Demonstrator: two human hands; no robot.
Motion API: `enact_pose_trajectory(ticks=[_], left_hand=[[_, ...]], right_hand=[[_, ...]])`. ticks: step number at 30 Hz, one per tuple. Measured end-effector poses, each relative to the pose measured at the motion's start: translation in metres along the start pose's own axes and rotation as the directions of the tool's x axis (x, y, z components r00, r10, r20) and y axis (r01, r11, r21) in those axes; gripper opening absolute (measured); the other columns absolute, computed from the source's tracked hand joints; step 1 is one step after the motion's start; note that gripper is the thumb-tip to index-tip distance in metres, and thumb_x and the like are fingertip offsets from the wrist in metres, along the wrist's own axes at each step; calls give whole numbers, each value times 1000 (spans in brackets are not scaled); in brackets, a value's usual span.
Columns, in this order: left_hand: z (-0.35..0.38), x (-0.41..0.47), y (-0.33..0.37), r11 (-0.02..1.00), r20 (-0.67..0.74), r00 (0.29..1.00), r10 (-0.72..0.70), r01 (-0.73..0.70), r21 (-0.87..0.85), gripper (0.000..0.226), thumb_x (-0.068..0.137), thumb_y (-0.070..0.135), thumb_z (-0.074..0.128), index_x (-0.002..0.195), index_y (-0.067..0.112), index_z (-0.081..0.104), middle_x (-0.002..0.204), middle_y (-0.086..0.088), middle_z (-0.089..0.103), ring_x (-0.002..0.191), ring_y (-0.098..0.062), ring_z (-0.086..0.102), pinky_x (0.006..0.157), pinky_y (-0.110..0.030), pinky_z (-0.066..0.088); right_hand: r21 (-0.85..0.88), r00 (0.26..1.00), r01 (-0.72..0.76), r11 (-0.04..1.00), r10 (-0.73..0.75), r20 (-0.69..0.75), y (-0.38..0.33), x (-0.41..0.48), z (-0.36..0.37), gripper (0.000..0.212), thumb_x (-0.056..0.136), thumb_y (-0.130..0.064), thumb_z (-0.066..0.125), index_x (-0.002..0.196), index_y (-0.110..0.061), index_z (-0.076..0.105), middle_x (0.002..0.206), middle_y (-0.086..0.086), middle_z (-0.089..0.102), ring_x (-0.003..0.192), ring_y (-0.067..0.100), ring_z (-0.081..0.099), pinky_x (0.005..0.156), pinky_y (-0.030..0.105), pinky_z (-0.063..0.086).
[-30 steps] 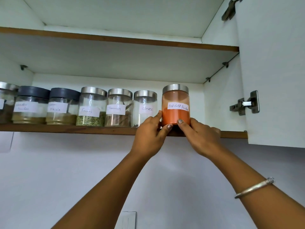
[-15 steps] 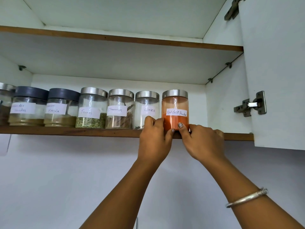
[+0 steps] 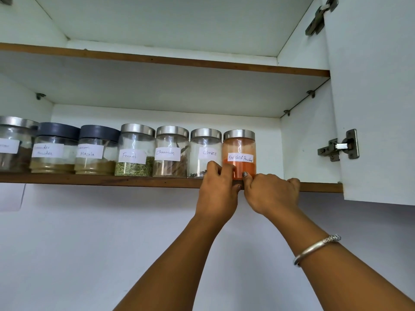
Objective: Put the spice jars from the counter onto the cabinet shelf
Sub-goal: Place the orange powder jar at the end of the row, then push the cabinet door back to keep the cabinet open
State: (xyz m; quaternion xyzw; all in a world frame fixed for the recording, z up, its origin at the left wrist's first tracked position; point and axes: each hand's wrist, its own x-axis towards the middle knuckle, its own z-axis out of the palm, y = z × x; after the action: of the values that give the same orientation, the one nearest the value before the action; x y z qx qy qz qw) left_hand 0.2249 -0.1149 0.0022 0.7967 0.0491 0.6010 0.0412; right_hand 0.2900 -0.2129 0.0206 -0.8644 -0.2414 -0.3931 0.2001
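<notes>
The red chilli powder jar (image 3: 239,148), orange with a steel lid, stands upright on the lower cabinet shelf (image 3: 101,179) at the right end of the row, beside the cloves jar (image 3: 205,149). My left hand (image 3: 219,187) has its fingers curled against the jar's lower left side. From the right, my right hand (image 3: 270,191) touches the jar's base with the thumb, its other fingers resting on the shelf edge. To the left stand the cinnamon jar (image 3: 171,151), the fennel jar (image 3: 137,150) and the masala jar (image 3: 97,150).
More jars (image 3: 55,149) fill the shelf's left end. Right of the chilli jar the shelf is bare up to the cabinet side wall (image 3: 307,140). The open white door (image 3: 377,97) with its hinge (image 3: 339,145) hangs at the right. An upper shelf (image 3: 157,59) runs above.
The red chilli powder jar has been pushed back onto the shelf into line with the row. Both hands have slid down to its base and the shelf edge.
</notes>
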Motion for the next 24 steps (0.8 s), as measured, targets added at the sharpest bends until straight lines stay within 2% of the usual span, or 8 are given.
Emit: enact_pose_trajectory(ticks=[2,4,5,7,10,15,21,24], left_hand=[[-2,0,0,1000,53,999,11,-10,-16,48,85,21,65,128,16,43,118,-8,42,103,-23,53,86,-29,49],[-6,-2,0,999,127,992,23,-18,-38,54,83,15,67,129,17,41,123,-8,41,110,-24,52,93,-33,49],[-8,-3,1,999,163,986,28,-20,-50,57,82,13,67,131,17,39,126,-7,39,113,-24,50,95,-33,48],[-17,-8,1,995,244,967,65,-46,-84,65,80,8,66,136,17,34,135,-7,34,123,-25,42,99,-33,44],[-30,-30,-6,986,378,911,164,-146,-78,78,83,7,61,147,15,16,155,-6,14,142,-24,14,114,-32,22],[-65,-112,-61,985,509,857,85,6,-175,95,81,6,60,148,25,-5,156,8,9,140,-8,17,111,-22,29],[-144,-213,-168,989,655,746,-123,149,16,94,74,39,59,149,19,5,152,3,18,137,-11,26,109,-25,33],[-194,-259,-226,964,659,705,-261,225,141,87,71,24,50,148,14,12,152,-3,20,138,-19,26,110,-34,33]], right_hand=[[-4,998,-33,999,33,53,-5,-2,0,64,95,-52,10,114,-15,59,103,5,61,94,24,58,103,50,23],[22,986,-94,995,90,140,-10,-5,2,73,94,-57,10,145,-7,24,150,17,29,126,31,45,109,54,17],[52,978,-120,991,109,176,-12,-9,2,77,92,-61,12,149,-9,4,157,19,6,131,35,39,109,56,18],[95,976,-126,988,106,192,-19,-23,-1,84,91,-62,23,147,-14,-16,155,19,-17,127,39,43,103,57,31],[37,993,8,999,-12,114,-34,-54,2,98,88,-46,51,146,-10,-19,154,22,-17,115,33,53,97,49,40],[6,965,229,973,-228,130,-86,-117,27,107,81,-44,62,147,-9,-14,153,22,-22,126,30,41,109,55,16],[231,796,396,889,-457,397,-196,-209,77,95,78,-37,60,149,-21,-2,157,15,-12,136,36,25,110,61,4],[341,691,454,823,-567,450,-261,-249,105,85,83,-45,51,148,-22,2,158,12,-2,136,35,25,109,62,7]])
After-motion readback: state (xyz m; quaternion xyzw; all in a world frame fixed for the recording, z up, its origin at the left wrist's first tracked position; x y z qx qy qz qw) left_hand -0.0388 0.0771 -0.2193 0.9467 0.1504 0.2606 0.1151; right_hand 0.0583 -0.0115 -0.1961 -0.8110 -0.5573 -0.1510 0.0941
